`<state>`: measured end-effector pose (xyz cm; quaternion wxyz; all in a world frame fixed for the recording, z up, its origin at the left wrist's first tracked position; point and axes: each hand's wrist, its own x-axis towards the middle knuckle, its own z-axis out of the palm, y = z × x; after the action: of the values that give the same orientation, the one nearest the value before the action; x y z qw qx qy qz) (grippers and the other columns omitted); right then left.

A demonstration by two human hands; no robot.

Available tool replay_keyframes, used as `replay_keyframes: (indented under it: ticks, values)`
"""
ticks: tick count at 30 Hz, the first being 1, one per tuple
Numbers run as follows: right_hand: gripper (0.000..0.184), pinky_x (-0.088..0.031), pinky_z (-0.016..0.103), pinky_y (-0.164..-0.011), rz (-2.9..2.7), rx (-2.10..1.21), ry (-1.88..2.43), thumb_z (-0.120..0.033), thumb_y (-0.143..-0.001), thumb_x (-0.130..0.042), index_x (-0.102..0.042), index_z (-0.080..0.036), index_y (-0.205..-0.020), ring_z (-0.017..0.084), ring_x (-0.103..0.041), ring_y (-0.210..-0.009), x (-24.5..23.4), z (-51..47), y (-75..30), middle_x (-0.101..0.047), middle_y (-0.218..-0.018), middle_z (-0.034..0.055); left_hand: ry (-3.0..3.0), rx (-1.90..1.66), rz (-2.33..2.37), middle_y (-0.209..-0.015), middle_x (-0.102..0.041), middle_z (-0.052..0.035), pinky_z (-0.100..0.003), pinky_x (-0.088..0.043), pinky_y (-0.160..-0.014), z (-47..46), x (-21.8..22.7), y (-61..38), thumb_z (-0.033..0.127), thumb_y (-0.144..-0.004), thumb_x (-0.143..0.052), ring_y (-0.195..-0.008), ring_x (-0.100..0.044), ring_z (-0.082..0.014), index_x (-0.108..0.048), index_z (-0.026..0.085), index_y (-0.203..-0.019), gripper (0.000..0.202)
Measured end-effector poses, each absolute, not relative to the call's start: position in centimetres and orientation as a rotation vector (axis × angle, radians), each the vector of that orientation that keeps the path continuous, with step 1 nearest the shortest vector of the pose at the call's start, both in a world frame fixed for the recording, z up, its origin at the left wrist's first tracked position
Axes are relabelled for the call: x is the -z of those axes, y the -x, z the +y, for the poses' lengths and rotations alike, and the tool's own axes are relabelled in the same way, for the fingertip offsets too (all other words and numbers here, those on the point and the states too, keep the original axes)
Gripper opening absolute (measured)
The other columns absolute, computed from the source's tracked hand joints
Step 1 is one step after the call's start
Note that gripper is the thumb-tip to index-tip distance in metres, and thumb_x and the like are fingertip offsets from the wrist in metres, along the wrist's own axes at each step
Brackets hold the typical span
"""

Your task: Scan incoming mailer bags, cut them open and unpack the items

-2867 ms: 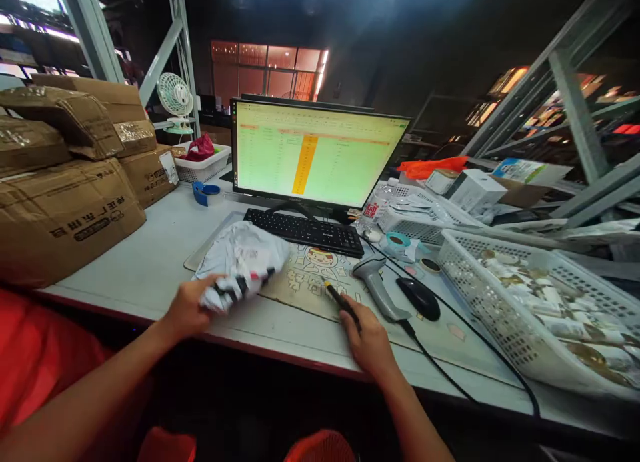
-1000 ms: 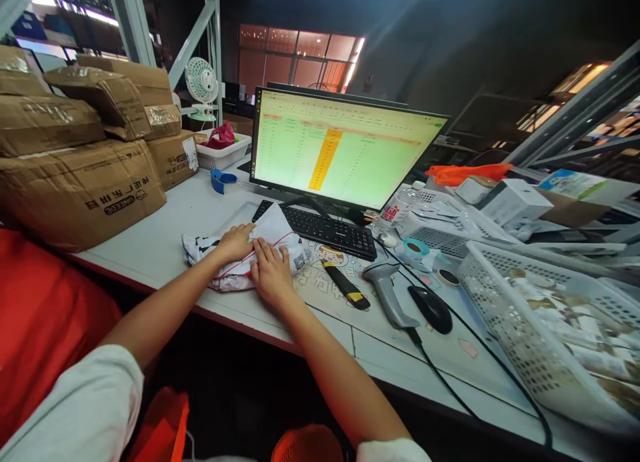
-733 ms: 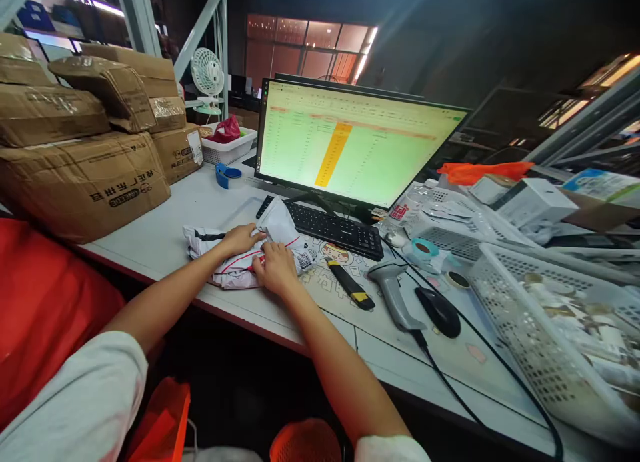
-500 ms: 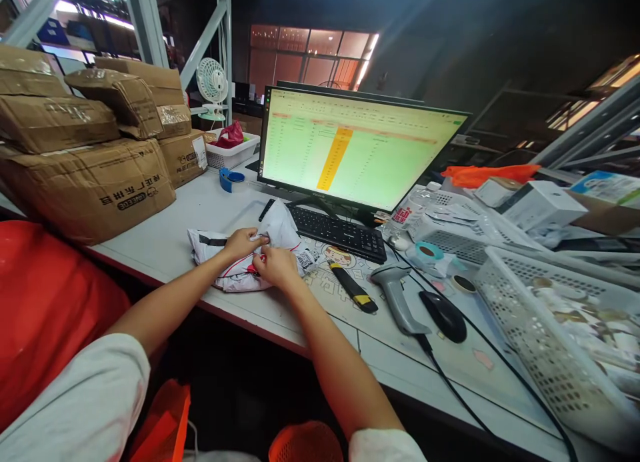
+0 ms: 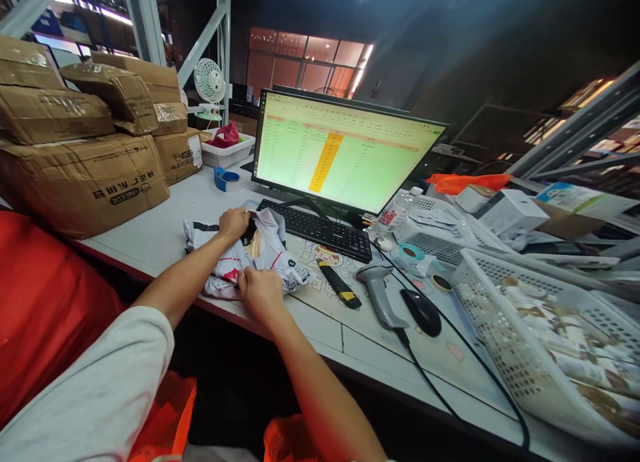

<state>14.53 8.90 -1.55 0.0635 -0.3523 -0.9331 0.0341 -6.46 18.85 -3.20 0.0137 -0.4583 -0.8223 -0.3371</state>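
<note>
A crumpled white plastic mailer bag (image 5: 273,252) with red lines and a printed label lies on the desk in front of the keyboard (image 5: 320,231). My left hand (image 5: 234,222) grips its far edge with closed fingers. My right hand (image 5: 260,290) grips the near edge, fingers curled. Between the hands the bag gapes, and something dark and tan shows inside. A black and yellow utility knife (image 5: 340,284) lies just right of the bag, untouched.
A monitor (image 5: 345,157) stands behind the keyboard. A barcode scanner (image 5: 377,295) and mouse (image 5: 421,311) lie to the right, with a white basket (image 5: 505,322) of small items beyond. Cardboard boxes (image 5: 85,182) are stacked at the left. The desk edge (image 5: 320,352) runs below my hands.
My right hand let go of the utility knife, which now lies on the desk. Both hands took hold of the bag and pulled apart, opening it.
</note>
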Motion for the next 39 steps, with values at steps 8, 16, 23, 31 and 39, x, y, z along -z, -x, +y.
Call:
replay_keyframes:
  ticks: [8,16,23,31,39]
  values:
    - [0.037,-0.035,0.033,-0.077,-2.648,-0.167,0.892,-0.034,-0.106,-0.044,-0.069,-0.021,-0.082,0.022,-0.066,-0.081,5.3,7.1,-17.3,-0.073,-0.079,0.0063,1.553,0.871,-2.572,-0.097,-0.071,-0.0202,-0.042,-0.044,-0.089,19.4,2.9,6.3,0.03,-0.089,-0.062,-0.103,-0.064,-0.0362,-0.071,0.013,-0.096,0.019]
    - [0.03,-0.036,0.032,-0.074,-2.498,-0.241,0.855,-0.032,-0.102,-0.051,-0.063,-0.022,-0.077,0.021,-0.06,-0.075,7.4,8.6,-17.6,-0.065,-0.075,0.005,2.206,1.1,-1.871,-0.1,-0.069,-0.009,-0.033,-0.048,-0.086,11.9,1.9,2.9,0.045,-0.098,-0.05,-0.09,-0.064,-0.0228,-0.066,0.02,-0.11,0.031]
    - [0.021,-0.049,0.034,-0.08,-2.138,-0.671,0.699,-0.033,-0.099,-0.049,-0.066,-0.02,-0.095,0.022,-0.065,-0.086,6.1,9.5,-19.7,-0.071,-0.091,0.0075,2.035,1.319,-2.176,-0.126,-0.065,-0.016,-0.05,-0.042,-0.109,11.3,6.7,3.1,0.053,-0.095,-0.051,-0.122,-0.057,-0.032,-0.066,0.015,-0.123,0.05]
    - [0.043,-0.045,0.049,-0.099,-2.166,-0.021,1.642,-0.032,-0.094,-0.055,-0.064,-0.01,-0.129,0.037,-0.057,-0.118,3.8,18.8,-30.9,-0.063,-0.129,0.0234,1.932,1.701,-2.214,-0.122,-0.072,-0.0152,-0.045,-0.049,-0.104,12.0,6.9,4.3,0.042,-0.093,-0.05,-0.115,-0.066,-0.0286,-0.07,0.015,-0.116,0.041]
    - [0.051,-0.049,0.039,-0.088,-2.167,0.054,1.477,-0.041,-0.103,-0.041,-0.065,-0.01,-0.135,0.031,-0.068,-0.103,-2.3,18.3,-30.5,-0.072,-0.116,0.0198,1.496,2.158,-2.299,-0.096,-0.078,-0.0136,-0.037,-0.059,-0.084,13.6,8.8,5.8,0.043,-0.098,-0.034,-0.091,-0.075,-0.0247,-0.067,0.015,-0.096,0.043]
